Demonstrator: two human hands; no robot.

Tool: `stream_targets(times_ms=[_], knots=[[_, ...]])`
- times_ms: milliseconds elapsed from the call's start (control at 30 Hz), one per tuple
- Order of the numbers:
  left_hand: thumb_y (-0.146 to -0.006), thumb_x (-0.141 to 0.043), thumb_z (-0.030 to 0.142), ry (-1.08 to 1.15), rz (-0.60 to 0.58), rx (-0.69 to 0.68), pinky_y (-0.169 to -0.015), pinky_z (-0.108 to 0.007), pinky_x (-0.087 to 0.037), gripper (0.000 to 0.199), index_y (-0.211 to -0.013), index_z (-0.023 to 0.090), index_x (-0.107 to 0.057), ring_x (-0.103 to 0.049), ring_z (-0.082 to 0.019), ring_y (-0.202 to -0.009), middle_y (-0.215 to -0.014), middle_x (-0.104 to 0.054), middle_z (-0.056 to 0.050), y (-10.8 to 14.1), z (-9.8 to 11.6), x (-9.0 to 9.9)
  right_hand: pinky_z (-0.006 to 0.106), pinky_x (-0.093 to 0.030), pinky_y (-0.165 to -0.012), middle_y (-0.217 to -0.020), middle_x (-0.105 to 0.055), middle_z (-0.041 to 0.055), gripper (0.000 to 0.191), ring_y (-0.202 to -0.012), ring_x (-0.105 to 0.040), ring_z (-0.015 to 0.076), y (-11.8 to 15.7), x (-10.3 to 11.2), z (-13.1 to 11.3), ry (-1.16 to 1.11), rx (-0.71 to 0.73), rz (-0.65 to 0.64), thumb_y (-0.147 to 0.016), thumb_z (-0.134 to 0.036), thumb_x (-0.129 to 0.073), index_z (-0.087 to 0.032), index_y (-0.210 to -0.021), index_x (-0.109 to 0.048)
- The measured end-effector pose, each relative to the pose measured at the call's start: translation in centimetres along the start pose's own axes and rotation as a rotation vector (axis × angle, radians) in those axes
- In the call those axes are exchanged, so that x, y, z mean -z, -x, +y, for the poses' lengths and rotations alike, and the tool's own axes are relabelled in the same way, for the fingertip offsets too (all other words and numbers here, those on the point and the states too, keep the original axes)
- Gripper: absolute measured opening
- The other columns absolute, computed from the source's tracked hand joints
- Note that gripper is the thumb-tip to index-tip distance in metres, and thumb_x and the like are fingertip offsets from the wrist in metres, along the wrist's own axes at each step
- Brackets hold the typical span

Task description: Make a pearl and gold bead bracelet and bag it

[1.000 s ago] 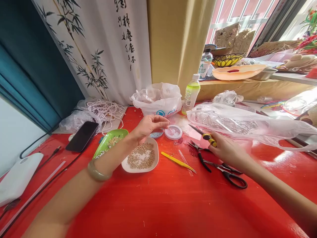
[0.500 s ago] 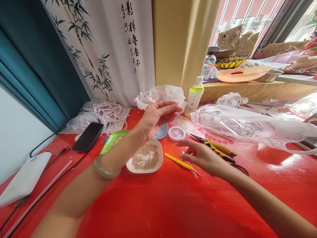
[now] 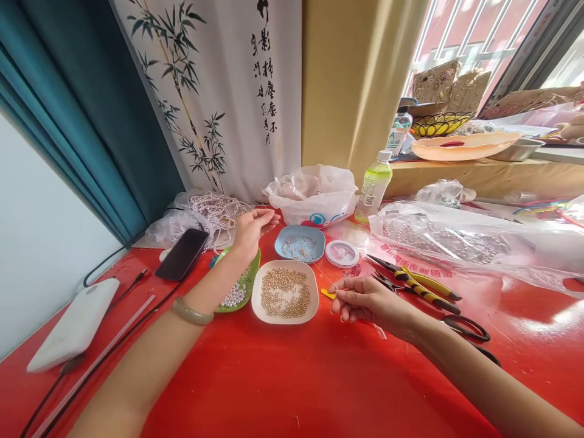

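My left hand [image 3: 255,232], raised over the far side of the green tray [image 3: 253,277], has its thumb and fingers pinched together. My right hand [image 3: 360,299] is pinched too, low over the table to the right of the white dish [image 3: 285,321]. A thin thread, so fine that it barely shows, appears to run between the two pinches. Gold beads [image 3: 285,292] lie in the white dish, and pearly white beads [image 3: 234,295] in the green tray. Behind them is a blue dish [image 3: 298,231] with small pieces. Yellow tweezers [image 3: 326,294] are mostly covered by my right hand.
Pliers [image 3: 424,292] and black-handled scissors [image 3: 469,328] lie on the right. A round clear case [image 3: 342,253], a drink bottle [image 3: 374,187] and plastic bags [image 3: 314,198] stand behind. At left are a phone [image 3: 182,254], a white power bank [image 3: 75,322] and cables.
My left hand has moved left, away from the plastic bag, uncovering the blue dish. My right hand has come down over the tweezers, its spread fingers now pinched. The view has shifted slightly.
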State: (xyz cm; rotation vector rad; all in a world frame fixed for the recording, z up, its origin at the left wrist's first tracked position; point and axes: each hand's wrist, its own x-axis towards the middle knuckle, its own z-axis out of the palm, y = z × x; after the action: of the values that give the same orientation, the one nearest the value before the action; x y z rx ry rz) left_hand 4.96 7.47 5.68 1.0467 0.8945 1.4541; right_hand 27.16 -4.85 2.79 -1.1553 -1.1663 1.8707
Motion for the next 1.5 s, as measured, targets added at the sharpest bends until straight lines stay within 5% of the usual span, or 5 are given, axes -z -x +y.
stream_targets(times_ms=[367, 633, 733, 867, 1500], knots=[[-0.061, -0.065, 0.013, -0.035, 0.044, 0.04, -0.061, -0.021, -0.046, 0.011, -0.068, 0.008, -0.058, -0.057, -0.008, -0.054, -0.061, -0.064, -0.005, -0.3, -2.2, 3.0, 0.019, -0.029, -0.037, -0.055, -0.063, 0.0017, 0.029, -0.035, -0.042, 0.0053, -0.4, -0.5, 0.4, 0.536, 0.033, 0.078, -0.073, -0.042, -0.053, -0.014, -0.068, -0.059], [-0.064, -0.064, 0.014, -0.006, 0.005, 0.178, -0.062, -0.019, -0.046, 0.009, -0.07, 0.009, -0.059, -0.057, -0.007, -0.057, -0.067, -0.064, -0.005, 0.4, -2.3, 3.9, 0.022, -0.035, -0.046, -0.06, -0.062, 0.0015, 0.026, -0.049, -0.05, 0.0113, 1.7, -2.4, -0.9, 0.99, 0.095, -0.197, -0.078, -0.032, -0.047, -0.019, -0.066, -0.066], [-0.062, -0.066, 0.014, -0.018, -0.086, 0.273, -0.059, -0.021, -0.047, 0.011, -0.069, 0.009, -0.06, -0.058, -0.009, -0.056, -0.066, -0.064, -0.006, 1.3, -1.7, 3.1, 0.026, -0.039, -0.05, -0.059, -0.062, 0.0016, 0.025, -0.051, -0.054, 0.0142, 1.6, -2.4, -1.7, 1.156, 0.234, 0.069, -0.078, -0.033, -0.047, -0.021, -0.067, -0.066], [-0.061, -0.068, 0.017, -0.036, -0.328, 0.371, -0.061, -0.021, -0.047, 0.013, -0.07, 0.011, -0.062, -0.059, -0.008, -0.057, -0.064, -0.063, -0.004, 3.1, -1.1, 1.2, 0.027, -0.043, -0.051, -0.058, -0.061, 0.0019, 0.028, -0.052, -0.056, 0.0151, -0.2, -2.8, -3.1, 0.992, 0.297, 0.381, -0.078, -0.038, -0.046, -0.02, -0.09, -0.064], [-0.062, -0.066, 0.027, -0.371, -0.697, 0.366, -0.068, -0.026, -0.045, 0.019, -0.074, 0.013, -0.065, -0.058, -0.011, -0.066, -0.071, -0.064, -0.004, 6.0, 0.4, -0.1, 0.019, -0.04, -0.051, -0.073, -0.058, 0.0003, 0.015, -0.058, -0.05, 0.0077, -2.8, -3.9, -2.5, 0.063, 0.501, 0.287, -0.075, -0.033, -0.055, -0.019, -0.077, -0.059]])
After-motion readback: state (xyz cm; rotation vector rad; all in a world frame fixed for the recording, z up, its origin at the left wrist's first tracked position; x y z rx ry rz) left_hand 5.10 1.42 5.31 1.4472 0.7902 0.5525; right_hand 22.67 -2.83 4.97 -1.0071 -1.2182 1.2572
